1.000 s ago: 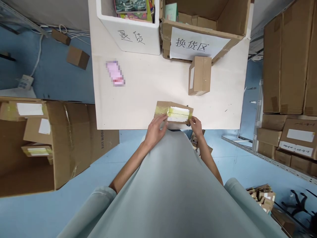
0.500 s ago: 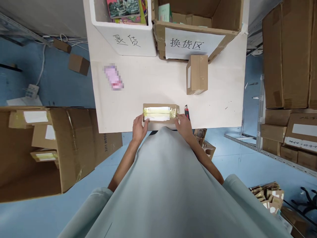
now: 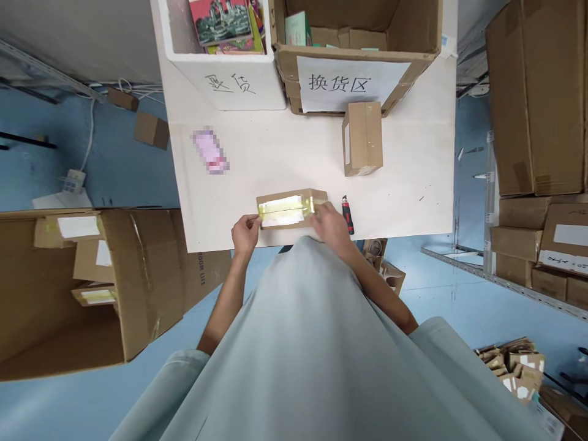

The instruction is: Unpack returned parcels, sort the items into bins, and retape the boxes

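Note:
A small long cardboard box (image 3: 294, 224) lies near the table's front edge, with a white label and shiny yellowish tape on top. It sits slightly askew, its right end farther from me. My left hand (image 3: 246, 234) pinches the box's left end between thumb and fingers. At the right end is my right hand (image 3: 331, 228), somewhat blurred, its curled fingers on the taped part and hiding that corner. A black and red utility knife (image 3: 348, 214) lies just right of my right hand, untouched.
A taller cardboard box (image 3: 362, 139) stands farther back, before a large open carton (image 3: 356, 82) and a white bin (image 3: 248, 92) with books. A blurred-out pink item (image 3: 209, 150) lies left. An open carton (image 3: 151, 275) with parcels stands left of the table (image 3: 404, 171).
The small box has shifted left and turned, its right end swinging away from me. My left hand moved left with its end; my right hand has moved left onto the taped end. The view shifted slightly.

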A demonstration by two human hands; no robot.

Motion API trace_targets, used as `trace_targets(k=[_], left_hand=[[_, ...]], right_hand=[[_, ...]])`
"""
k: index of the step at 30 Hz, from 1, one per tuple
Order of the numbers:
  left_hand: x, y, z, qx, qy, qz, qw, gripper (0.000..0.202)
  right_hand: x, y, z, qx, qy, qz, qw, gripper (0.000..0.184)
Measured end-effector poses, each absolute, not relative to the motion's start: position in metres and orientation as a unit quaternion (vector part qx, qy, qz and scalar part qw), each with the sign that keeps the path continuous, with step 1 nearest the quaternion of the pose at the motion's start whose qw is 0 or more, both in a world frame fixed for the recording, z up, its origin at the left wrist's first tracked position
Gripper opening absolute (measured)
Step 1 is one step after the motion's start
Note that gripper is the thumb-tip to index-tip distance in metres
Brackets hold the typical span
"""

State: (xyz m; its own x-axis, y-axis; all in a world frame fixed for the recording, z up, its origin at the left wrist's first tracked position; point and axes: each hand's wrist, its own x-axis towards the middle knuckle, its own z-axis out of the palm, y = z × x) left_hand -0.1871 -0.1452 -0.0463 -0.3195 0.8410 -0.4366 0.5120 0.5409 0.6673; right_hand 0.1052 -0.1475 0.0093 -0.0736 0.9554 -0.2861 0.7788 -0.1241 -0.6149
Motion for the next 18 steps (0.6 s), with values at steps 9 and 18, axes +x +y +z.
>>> trace_targets(k=[9,18], left_hand=[[-0.150,-0.160,-0.030,0.454,0.767,0.140,0.432,0.015],[-0.153,-0.212,-0.038,0.415,0.739,0.179,0.499,0.034]], right_hand=[[0.181,-0.185,-0.040,-0.733,-0.490,0.434,0.183,0.011],[0.184,-0.240,-0.049,-0.723,-0.457,0.472,0.213,0.014]])
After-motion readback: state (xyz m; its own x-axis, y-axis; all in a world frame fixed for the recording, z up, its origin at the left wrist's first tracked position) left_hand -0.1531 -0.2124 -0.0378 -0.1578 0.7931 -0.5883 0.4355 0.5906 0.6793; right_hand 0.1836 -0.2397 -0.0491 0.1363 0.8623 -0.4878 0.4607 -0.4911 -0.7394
